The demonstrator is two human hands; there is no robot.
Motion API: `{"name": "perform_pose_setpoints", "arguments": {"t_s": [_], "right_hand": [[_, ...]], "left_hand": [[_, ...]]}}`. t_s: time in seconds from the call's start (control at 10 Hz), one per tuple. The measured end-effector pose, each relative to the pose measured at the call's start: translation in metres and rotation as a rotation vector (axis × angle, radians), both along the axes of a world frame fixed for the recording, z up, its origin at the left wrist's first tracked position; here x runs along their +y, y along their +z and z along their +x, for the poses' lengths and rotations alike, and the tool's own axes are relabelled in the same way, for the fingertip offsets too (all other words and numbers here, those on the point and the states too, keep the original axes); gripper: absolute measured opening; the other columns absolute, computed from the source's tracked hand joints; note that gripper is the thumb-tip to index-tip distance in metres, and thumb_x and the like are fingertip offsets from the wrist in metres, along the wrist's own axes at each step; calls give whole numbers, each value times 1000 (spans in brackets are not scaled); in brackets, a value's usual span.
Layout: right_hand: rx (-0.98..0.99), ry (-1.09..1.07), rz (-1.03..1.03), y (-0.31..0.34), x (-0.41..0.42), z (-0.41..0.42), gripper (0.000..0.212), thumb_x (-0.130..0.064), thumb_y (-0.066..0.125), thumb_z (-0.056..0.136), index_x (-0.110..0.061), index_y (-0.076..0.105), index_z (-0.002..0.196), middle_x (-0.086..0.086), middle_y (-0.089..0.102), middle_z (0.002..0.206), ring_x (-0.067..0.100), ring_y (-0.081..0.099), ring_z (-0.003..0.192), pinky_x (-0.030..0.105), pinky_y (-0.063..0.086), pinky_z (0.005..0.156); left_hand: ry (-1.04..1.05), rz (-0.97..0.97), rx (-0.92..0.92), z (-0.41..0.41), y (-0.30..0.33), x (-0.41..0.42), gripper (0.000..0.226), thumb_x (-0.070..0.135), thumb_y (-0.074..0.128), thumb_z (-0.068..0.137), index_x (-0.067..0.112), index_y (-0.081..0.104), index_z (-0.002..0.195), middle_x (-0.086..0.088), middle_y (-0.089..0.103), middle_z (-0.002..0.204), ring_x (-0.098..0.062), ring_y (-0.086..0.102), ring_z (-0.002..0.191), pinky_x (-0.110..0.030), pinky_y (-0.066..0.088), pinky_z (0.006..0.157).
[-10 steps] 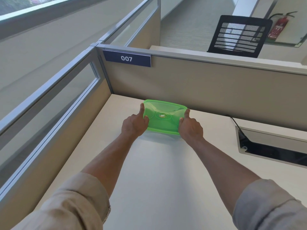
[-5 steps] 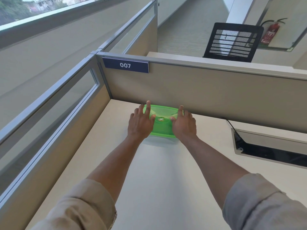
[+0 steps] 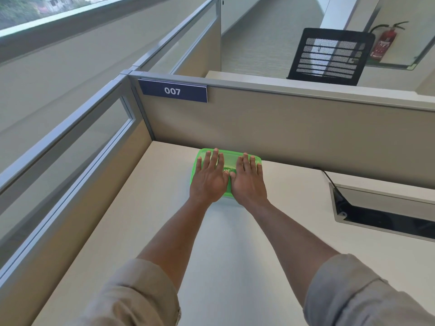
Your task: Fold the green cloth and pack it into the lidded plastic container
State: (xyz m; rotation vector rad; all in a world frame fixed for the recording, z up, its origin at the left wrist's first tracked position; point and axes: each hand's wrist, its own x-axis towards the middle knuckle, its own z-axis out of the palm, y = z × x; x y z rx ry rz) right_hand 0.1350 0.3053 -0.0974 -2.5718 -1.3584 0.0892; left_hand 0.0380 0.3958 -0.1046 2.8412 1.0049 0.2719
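A translucent green plastic container (image 3: pixel 231 156) with its lid on sits on the white desk (image 3: pixel 226 250), close to the back partition. My left hand (image 3: pixel 209 178) lies flat on the left half of the lid, fingers spread. My right hand (image 3: pixel 248 180) lies flat on the right half, thumbs nearly touching in the middle. Both palms cover most of the lid. The green cloth cannot be made out separately; the container's inside is hidden.
Beige cubicle partitions (image 3: pixel 282 128) wall the desk at the back and left, with a "007" sign (image 3: pixel 173 91). A cable port opening (image 3: pixel 386 212) is set in the desk at right, with a black cable (image 3: pixel 328 176).
My hands went from gripping the container's sides to lying flat on top of its lid. The container now rests farther back on the desk, near the partition.
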Motion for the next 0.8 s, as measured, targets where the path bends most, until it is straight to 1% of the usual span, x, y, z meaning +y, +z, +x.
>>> {"name": "perform_pose_setpoints", "arguments": {"t_s": [0.2, 0.3, 0.4, 0.5, 0.6, 0.7, 0.8], "right_hand": [[-36, -1, -9, -5, -1, 0, 60, -35, 26, 101, -4, 19, 152, 14, 13, 161, 31, 7, 149, 45, 5, 121], [-43, -7, -1, -8, -2, -1, 60, -35, 27, 101, -4, 19, 152, 14, 14, 161, 30, 9, 149, 45, 6, 121], [-33, -4, -3, -6, -1, -1, 60, -34, 27, 101, -4, 19, 152, 14, 14, 161, 31, 8, 149, 45, 5, 121], [8, 0, -40, -2, 0, -1, 60, -35, 26, 102, -4, 15, 153, 14, 9, 162, 31, 4, 149, 45, 3, 121], [36, 10, -21, 5, -3, 0, 61, -34, 27, 102, -4, 11, 153, 15, 6, 162, 32, 3, 149, 46, 4, 120], [-2, -30, 51, 22, -7, 5, 63, -32, 31, 101, -3, 10, 153, 16, 6, 162, 32, 4, 149, 46, 5, 120], [-52, -39, 106, 34, -14, 8, 63, -31, 33, 100, -3, 11, 152, 16, 8, 161, 32, 6, 149, 46, 7, 120]], "left_hand": [[1, 15, 15, 1, -4, 0, 61, 37, 28, 101, 8, 20, 154, -11, 14, 163, -30, 10, 150, -48, 7, 121], [1, 21, 25, 0, -3, -1, 66, 40, 16, 97, 8, 20, 154, -11, 15, 163, -31, 11, 150, -48, 7, 121], [9, 12, 21, 0, -2, -2, 69, 41, 12, 94, 8, 20, 154, -11, 15, 163, -30, 11, 150, -48, 7, 121], [42, -16, 19, 1, -1, -4, 62, 36, 22, 100, 8, 17, 155, -10, 12, 163, -28, 7, 151, -46, 5, 122], [39, -34, 10, 1, 6, -7, 62, 35, 21, 99, 7, 16, 155, -11, 11, 163, -28, 6, 151, -45, 5, 122], [16, -38, -80, 7, 23, -15, 67, 36, 14, 94, 5, 19, 154, -13, 15, 163, -28, 9, 151, -45, 8, 122], [-19, -4, -120, 10, 30, -18, 70, 36, 10, 92, 4, 19, 153, -14, 15, 162, -29, 10, 150, -44, 9, 122]]}}
